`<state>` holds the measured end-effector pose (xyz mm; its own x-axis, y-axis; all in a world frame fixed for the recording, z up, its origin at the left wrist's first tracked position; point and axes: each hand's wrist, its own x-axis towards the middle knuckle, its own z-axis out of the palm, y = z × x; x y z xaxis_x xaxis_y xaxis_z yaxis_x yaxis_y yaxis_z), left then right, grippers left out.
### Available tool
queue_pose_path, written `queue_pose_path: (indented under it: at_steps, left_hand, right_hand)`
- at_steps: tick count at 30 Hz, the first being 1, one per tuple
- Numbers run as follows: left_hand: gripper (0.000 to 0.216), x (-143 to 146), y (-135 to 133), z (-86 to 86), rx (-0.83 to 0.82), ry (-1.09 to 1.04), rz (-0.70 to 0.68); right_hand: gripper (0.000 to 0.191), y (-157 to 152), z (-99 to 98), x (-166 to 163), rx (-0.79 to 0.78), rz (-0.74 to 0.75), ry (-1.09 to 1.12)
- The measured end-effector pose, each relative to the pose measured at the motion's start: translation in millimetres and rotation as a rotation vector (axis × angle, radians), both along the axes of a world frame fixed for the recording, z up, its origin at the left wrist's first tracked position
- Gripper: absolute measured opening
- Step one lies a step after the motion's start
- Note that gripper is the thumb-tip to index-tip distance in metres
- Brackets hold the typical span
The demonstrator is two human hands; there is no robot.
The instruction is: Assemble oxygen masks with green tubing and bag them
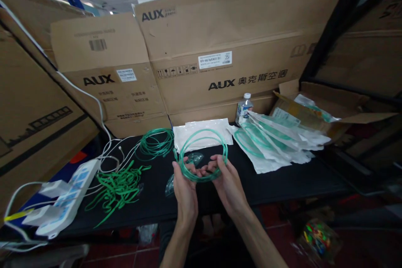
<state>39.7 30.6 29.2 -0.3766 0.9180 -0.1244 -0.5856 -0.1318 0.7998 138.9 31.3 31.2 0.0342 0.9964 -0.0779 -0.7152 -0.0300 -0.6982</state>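
Observation:
A coil of clear green tubing is held up over the front of the black table, between both hands. My left hand is closed round the coil's left side. Its right side is gripped by my right hand, with the fingers curled inside the loop. Behind the coil lie white pouches, flat on the table. Clear plastic pieces, a mask by their look, show through and beside the loop; another clear piece lies by my left wrist.
More green tubing and a heap of green straps lie left, near a white power strip with cables. On the right are filled pouches, a bottle and an open carton. Cardboard panels stand behind.

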Motion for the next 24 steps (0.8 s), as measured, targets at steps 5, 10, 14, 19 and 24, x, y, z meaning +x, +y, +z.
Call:
queue_pose_path:
  at_steps: [5, 10, 14, 19, 24]
  left_hand:
    - [0.061, -19, -14, -15.1, -0.160, 0.100, -0.138]
    - [0.053, -7, -11, -17.3, -0.066, 0.005, 0.047]
    - [0.053, -5, -11, -16.5, -0.050, -0.030, 0.169]
    - [0.057, -6, -31, -32.3, -0.093, 0.041, 0.032]
    - [0.060, -6, -50, -47.9, -0.208, 0.151, -0.090]
  right_hand:
    - [0.047, -8, -21.2, 21, -0.104, 0.109, -0.067]
    - [0.055, -21, -28.5, 31, -0.189, 0.328, -0.154]
    - [0.050, -33, -35.7, 36, -0.111, 0.452, -0.198]
    - [0.035, -40, -52.8, 29, -0.152, 0.260, -0.172]
    - [0.044, -34, -56.4, 24, -0.199, 0.195, -0.230]
